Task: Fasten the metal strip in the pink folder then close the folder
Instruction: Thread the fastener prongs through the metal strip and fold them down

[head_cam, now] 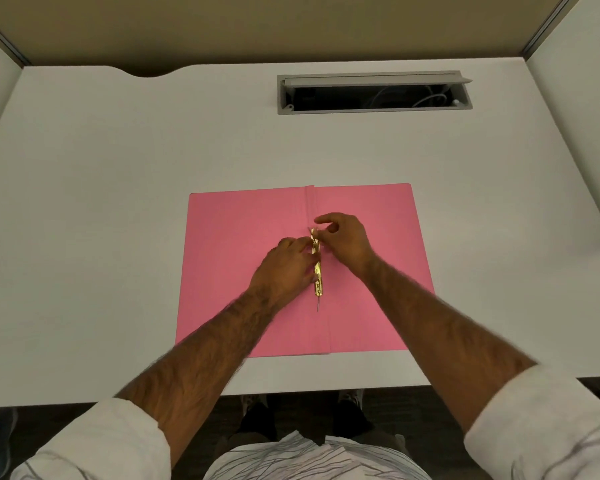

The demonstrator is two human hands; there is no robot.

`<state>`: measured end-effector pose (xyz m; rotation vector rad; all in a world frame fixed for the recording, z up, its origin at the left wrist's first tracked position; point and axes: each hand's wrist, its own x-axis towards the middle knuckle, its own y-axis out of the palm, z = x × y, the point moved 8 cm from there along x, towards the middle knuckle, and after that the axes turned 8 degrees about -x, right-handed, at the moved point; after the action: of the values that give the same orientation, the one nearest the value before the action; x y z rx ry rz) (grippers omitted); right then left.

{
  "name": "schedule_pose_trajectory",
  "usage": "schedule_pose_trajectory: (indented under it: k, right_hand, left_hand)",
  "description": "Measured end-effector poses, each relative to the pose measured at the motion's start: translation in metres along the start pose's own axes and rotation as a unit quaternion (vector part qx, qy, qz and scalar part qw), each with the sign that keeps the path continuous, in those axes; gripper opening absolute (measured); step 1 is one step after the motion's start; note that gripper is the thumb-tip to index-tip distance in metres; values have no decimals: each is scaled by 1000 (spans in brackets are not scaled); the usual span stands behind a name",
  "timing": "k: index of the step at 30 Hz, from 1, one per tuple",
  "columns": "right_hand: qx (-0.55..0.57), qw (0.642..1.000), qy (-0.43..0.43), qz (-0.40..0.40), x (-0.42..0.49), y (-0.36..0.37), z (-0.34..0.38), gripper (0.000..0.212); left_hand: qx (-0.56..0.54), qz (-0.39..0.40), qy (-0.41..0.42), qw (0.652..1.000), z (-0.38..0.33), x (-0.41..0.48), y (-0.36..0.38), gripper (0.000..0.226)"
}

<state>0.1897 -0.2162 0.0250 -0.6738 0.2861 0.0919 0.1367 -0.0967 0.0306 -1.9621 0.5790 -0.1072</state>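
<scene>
A pink folder (pixel 243 271) lies open and flat on the white desk, its spine running away from me down the middle. Along the spine sits a gold metal strip (pixel 317 278), with a thin prong sticking out below its near end. My left hand (pixel 284 268) rests on the strip's left side, fingertips pinching its upper part. My right hand (pixel 343 240) comes from the right and grips the strip's far end, which is bent up off the folder. Both hands hide the middle and top of the strip.
The white desk (pixel 118 202) has an open grey cable hatch (pixel 373 93) with wires inside at the back right. Partition walls stand at the left, right and back. The desk's near edge runs just above my shoes and the dark floor.
</scene>
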Motion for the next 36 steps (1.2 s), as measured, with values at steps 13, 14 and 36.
schedule_pose_trajectory:
  k: [13, 14, 36]
  right_hand:
    - [-96, 995, -25, -2, 22, -7, -8, 10]
    - [-103, 994, -26, -5, 23, -5, -8, 10]
    - [-260, 956, -105, 88, 53, 21, 17, 9]
  left_hand:
    - [42, 14, 17, 999, -2, 2, 3, 41]
    - [47, 14, 23, 999, -3, 2, 3, 41]
    - [86, 6, 51, 995, -7, 3, 5, 36]
